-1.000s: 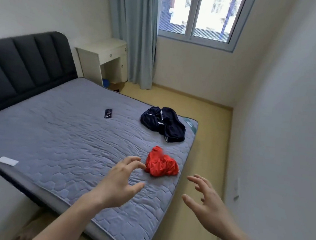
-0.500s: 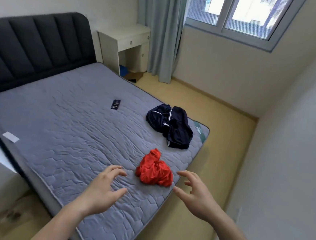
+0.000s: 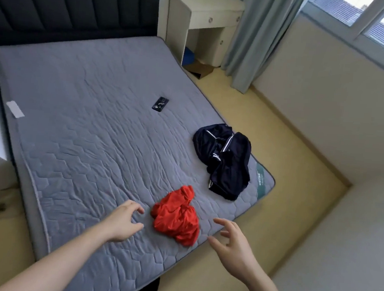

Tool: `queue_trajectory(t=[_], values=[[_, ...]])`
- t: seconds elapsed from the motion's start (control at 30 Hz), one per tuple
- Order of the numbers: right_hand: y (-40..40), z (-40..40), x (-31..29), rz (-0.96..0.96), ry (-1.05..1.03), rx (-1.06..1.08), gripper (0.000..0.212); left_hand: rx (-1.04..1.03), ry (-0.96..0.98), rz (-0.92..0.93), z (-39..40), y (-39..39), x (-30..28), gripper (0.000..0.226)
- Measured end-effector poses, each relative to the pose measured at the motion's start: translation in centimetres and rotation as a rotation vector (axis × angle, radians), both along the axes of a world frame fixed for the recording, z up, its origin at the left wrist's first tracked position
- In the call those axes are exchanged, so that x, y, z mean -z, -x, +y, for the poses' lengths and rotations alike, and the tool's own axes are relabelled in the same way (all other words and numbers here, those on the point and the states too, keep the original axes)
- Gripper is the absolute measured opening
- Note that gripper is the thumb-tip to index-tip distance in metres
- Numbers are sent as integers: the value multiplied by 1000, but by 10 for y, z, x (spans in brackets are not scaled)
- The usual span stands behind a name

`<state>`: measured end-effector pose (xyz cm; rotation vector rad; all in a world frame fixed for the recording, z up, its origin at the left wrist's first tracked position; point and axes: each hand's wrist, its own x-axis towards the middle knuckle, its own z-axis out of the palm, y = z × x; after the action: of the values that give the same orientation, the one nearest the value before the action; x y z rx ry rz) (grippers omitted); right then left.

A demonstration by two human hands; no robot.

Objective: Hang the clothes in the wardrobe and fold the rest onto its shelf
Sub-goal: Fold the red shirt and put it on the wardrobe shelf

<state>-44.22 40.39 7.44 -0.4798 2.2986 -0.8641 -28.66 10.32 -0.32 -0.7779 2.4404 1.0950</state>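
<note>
A crumpled red garment lies near the foot corner of the grey quilted mattress. Beyond it, by the mattress's right edge, sits a bunched dark navy garment with white stripes. My left hand hovers just left of the red garment, fingers loosely curled, holding nothing. To the garment's right my right hand is spread, fingers apart and empty. Neither hand touches the cloth. The wardrobe is out of view.
A black phone lies mid-mattress and a white label sits at its left edge. Behind are the dark padded headboard, a white bedside desk, a grey-blue curtain and a window. Yellow floor runs along the bed's right side.
The view has tilted down and moved closer to the bed. Both hands have come nearer the red garment, now flanking it on either side.
</note>
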Motion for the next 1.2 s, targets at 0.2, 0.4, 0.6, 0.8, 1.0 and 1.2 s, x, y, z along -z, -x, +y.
queue_trajectory(t=[0.2, 0.4, 0.6, 0.8, 1.0, 1.2], values=[[78, -20, 55, -107, -122, 36, 36, -222, -155, -179, 22, 92, 66, 31], [138, -45, 152, -244, -275, -27, 40, -306, -193, -357, 33, 95, 148, 22], [180, -69, 277, -357, -351, -38, 46, -487, -168, -422, 26, 94, 231, 24], [194, -76, 404, -426, -418, -57, 68, -522, -180, -429, 36, 120, 329, 18], [192, -72, 490, -447, -442, -62, 89, -622, -313, -433, 49, 154, 416, 26], [188, -77, 510, -435, -503, -44, 22, -794, -368, -361, 59, 161, 440, 51]])
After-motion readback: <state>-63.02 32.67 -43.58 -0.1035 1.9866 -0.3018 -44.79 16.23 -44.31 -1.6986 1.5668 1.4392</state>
